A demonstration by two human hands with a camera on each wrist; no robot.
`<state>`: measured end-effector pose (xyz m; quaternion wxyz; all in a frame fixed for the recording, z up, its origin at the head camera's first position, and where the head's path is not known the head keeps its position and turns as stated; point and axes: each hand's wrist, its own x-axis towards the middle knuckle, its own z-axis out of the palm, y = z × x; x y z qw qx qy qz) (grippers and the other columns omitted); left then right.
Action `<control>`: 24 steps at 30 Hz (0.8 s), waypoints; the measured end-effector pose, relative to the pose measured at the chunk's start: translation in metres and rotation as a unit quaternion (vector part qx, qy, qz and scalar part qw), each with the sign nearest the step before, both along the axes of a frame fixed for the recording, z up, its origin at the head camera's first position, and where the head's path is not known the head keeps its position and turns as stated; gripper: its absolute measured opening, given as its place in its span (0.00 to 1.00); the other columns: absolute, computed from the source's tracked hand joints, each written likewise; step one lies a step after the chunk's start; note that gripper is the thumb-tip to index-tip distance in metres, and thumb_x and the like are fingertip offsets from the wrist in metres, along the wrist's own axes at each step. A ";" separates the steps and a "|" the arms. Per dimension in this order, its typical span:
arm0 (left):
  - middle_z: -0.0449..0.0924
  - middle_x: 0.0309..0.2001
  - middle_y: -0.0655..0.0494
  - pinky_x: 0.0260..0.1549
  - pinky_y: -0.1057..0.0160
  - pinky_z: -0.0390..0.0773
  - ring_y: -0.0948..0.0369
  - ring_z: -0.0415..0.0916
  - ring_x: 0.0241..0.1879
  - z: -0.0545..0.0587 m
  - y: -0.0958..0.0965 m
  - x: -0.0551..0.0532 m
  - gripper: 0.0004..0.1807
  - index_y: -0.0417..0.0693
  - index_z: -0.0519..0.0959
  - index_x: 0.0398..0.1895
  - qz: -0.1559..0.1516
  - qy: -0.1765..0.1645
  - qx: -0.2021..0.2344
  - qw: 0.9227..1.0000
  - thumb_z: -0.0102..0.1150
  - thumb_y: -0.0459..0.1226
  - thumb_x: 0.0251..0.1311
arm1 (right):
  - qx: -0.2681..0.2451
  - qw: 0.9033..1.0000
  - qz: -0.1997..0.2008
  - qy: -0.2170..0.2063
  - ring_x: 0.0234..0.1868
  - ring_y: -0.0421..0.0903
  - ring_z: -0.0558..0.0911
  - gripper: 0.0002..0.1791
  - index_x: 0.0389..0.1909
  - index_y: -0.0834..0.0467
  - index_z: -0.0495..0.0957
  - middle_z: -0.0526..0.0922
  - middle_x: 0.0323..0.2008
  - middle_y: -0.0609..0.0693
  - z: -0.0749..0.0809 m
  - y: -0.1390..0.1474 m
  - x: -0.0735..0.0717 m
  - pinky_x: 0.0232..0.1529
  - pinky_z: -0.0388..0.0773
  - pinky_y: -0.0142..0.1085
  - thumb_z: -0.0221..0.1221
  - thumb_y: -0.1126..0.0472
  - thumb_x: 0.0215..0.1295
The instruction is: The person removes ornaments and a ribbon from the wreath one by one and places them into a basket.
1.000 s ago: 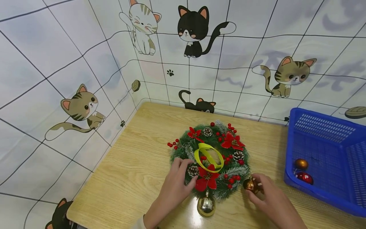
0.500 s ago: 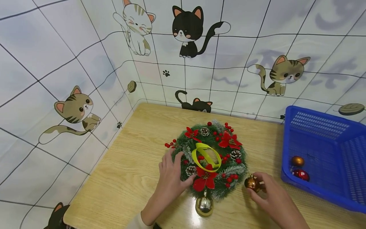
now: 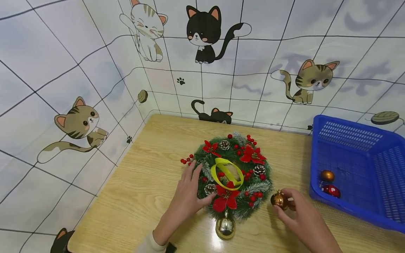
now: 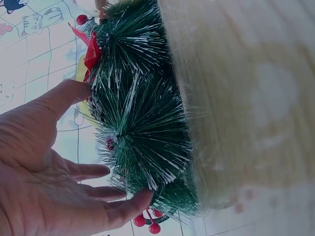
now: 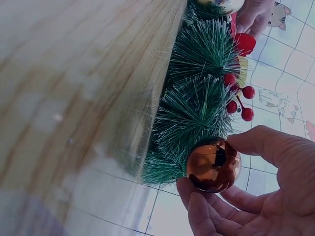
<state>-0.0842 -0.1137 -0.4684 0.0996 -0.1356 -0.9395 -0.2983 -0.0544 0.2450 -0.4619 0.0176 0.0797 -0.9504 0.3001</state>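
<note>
A green Christmas wreath (image 3: 238,137) lies on the table, trimmed with red poinsettias, pinecones and berries. My left hand (image 3: 186,195) rests at its left side, fingers spread and lightly bent along the outer needles; the left wrist view shows the fingertips at the greenery (image 4: 142,132). My right hand (image 3: 299,212) pinches a copper-coloured bauble (image 5: 211,166) between thumb and fingers, just off the wreath's lower right edge. At the front of the wreath, below a red poinsettia (image 3: 226,202), lies a larger gold bauble (image 3: 225,227). A yellow ribbon loop (image 3: 221,161) sits over the wreath's centre.
To the right stands a blue plastic basket (image 3: 357,214) with an orange bauble (image 3: 327,176) and a red bauble (image 3: 331,191) in it. The wooden table (image 3: 142,175) meets a cat-print wall covering (image 3: 253,88) at the back and left.
My left hand has shifted from near the pinecone outward to the wreath's left side. My right hand has drawn the copper bauble slightly away from the wreath. The head view has turned a little right.
</note>
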 end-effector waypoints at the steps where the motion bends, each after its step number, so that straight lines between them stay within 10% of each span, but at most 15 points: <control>1: 0.58 0.81 0.31 0.67 0.26 0.67 0.29 0.57 0.78 0.000 0.000 0.000 0.55 0.36 0.63 0.82 -0.001 -0.004 -0.002 1.000 0.83 0.49 0.59 | -0.002 1.000 -0.001 0.003 0.45 0.50 0.87 0.28 0.62 0.61 0.77 0.86 0.50 0.54 0.000 0.000 0.000 0.43 0.85 0.49 0.76 0.56 0.68; 24: 0.70 0.70 0.33 0.51 0.36 0.73 0.35 0.68 0.67 0.003 0.008 0.004 0.54 0.36 0.67 0.77 0.021 0.009 -0.055 0.998 0.83 0.54 0.56 | -0.023 0.997 -0.048 0.063 0.46 0.53 0.88 0.30 0.63 0.65 0.76 0.84 0.52 0.58 0.004 0.001 0.007 0.39 0.84 0.41 0.76 0.57 0.68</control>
